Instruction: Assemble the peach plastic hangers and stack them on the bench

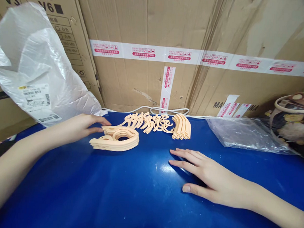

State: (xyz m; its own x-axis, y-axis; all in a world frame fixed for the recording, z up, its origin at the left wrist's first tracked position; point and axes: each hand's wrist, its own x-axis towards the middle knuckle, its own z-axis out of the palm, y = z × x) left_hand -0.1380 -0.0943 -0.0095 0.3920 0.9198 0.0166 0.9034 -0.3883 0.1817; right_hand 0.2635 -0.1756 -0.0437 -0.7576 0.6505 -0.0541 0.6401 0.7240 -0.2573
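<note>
My left hand point(82, 124) is at the left end of a stack of cream plastic folding-hanger pieces point(123, 145). Its thumb and fingers are apart, and the fingertips are by the stack's top edge; whether they touch it I cannot tell. Behind the stack, loose cream hooks point(147, 122) lie in a row. Several curved cream hanger arms point(181, 126) are lined up at the row's right end. My right hand point(207, 175) rests palm down over the blue table point(136, 196), fingers spread, holding nothing.
Large cardboard boxes point(148, 20) stand along the back. A white plastic mailing bag point(40, 68) leans at the left. A flat clear plastic bag point(246, 132) lies at the right, near a dark bag with a pale handle point(295, 110). A white cable point(168, 110) runs along the back edge.
</note>
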